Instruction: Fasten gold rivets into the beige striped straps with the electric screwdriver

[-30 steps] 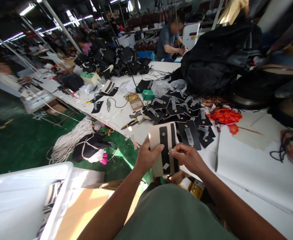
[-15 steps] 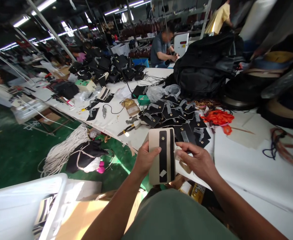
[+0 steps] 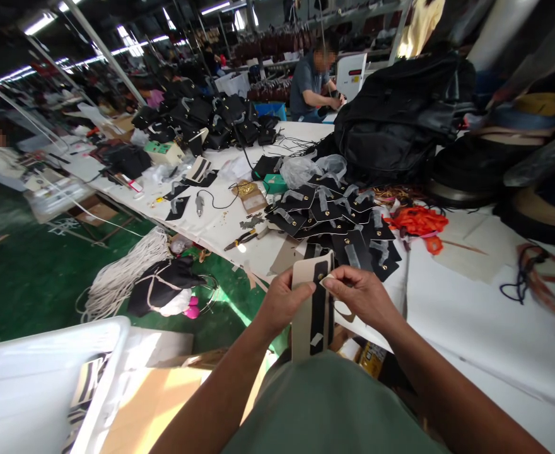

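Note:
A beige panel with black strips [image 3: 302, 321] is upright in front of my body, a round metal stud near its top and a pale diamond-shaped patch low on the dark strip. My left hand [image 3: 280, 302] grips its left edge, thumb across the front. At the upper right of the panel, beside the stud, my right hand [image 3: 356, 290] is closed in a pinch on a small pale piece [image 3: 325, 282]. Just beyond the hands lies a pile of black pieces [image 3: 329, 211] with clear plastic strips and gold studs.
Pliers [image 3: 240, 239], a box of gold parts [image 3: 250, 197] and a corded tool [image 3: 199, 205] lie on the white table [image 3: 448, 302]. Orange material [image 3: 417, 221] is right, a large black bag [image 3: 395, 126] behind. A white bin [image 3: 45, 334] stands lower left; a person [image 3: 308, 85] sits opposite.
My right hand has moved left and up, from the panel's right edge to beside the stud. The panel has turned, and the view has shifted slightly.

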The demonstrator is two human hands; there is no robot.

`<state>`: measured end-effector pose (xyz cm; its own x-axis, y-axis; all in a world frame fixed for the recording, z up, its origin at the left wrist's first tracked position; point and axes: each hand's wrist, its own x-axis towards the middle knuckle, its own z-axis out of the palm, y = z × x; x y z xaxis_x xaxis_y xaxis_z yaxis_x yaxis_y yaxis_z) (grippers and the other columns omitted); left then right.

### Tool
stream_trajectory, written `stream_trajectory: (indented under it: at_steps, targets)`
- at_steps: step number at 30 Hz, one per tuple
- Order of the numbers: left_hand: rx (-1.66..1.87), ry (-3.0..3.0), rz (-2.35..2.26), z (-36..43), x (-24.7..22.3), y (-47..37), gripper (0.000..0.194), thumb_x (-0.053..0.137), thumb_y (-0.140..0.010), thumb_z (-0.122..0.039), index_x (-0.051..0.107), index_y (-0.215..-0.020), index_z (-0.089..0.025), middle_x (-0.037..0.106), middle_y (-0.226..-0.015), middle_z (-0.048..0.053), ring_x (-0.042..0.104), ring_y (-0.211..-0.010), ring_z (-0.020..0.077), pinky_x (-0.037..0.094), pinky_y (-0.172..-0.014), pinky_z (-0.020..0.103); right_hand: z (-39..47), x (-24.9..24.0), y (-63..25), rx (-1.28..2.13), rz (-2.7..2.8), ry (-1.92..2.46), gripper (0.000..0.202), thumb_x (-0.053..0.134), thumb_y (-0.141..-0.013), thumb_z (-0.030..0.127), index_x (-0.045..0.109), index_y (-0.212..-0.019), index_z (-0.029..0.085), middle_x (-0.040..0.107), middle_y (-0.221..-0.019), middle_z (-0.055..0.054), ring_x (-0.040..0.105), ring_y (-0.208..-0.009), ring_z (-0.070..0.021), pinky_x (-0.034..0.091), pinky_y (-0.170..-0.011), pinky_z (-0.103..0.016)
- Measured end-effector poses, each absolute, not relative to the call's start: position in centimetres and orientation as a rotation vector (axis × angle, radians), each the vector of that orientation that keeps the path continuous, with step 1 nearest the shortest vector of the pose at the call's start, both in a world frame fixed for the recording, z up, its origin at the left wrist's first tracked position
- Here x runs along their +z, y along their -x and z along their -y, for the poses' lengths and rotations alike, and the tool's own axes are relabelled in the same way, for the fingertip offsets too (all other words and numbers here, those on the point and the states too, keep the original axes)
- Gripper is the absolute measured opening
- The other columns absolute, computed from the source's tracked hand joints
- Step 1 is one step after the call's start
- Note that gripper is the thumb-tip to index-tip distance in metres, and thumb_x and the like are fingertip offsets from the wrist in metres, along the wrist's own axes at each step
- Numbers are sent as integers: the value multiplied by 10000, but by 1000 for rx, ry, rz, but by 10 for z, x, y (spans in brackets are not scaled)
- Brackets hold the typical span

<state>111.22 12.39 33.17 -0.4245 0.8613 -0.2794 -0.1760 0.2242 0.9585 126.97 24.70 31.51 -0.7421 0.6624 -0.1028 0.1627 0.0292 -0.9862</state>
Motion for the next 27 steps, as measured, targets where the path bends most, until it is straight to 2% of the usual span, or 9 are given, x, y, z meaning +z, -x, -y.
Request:
stream_trajectory:
  at_steps: [5,10,16,20,27]
  targets:
    - [1378,-767,-1693,-124,326,-1112,362,703,-884,-368,738,-1177,-159,787,-1124,98,730,-947,237,575,-821,323,-245,315,-1270,1796,1966,843,392,684,-912,574,675,-794,200,614,-687,12,559,-617,-143,446,-577,-274]
    - [1362,-753,-1679,-125,322,-1113,324,653,-926,-410,759,-1102,-161,801,-1014,75,725,-869,226,561,-781,305,-242,315,-1271,1716,1994,851,400,692,-908,571,667,-757,202,577,-664,21,499,-596,-130,398,-547,-265]
    - [1391,-735,-1608,-127,323,-1114,357,646,-936,-426,754,-1160,-171,799,-1091,78,729,-917,229,565,-827,313,-242,317,-1270,1664,2029,818,316,686,-923,522,765,-872,220,657,-751,6,542,-673,-151,418,-607,-274]
    - [1384,-735,-1655,-126,324,-1116,349,666,-917,-424,764,-1126,-163,791,-1134,87,729,-951,240,564,-827,309,-242,315,-1269,1631,2051,824,348,678,-924,531,723,-786,215,613,-693,12,515,-639,-150,402,-582,-276]
    - [1369,-759,-1673,-125,328,-1119,301,637,-925,-392,760,-1084,-168,796,-1092,78,724,-921,231,562,-824,314,-236,313,-1267,1605,2009,876,436,673,-913,583,630,-687,212,532,-609,24,465,-575,-138,385,-538,-279]
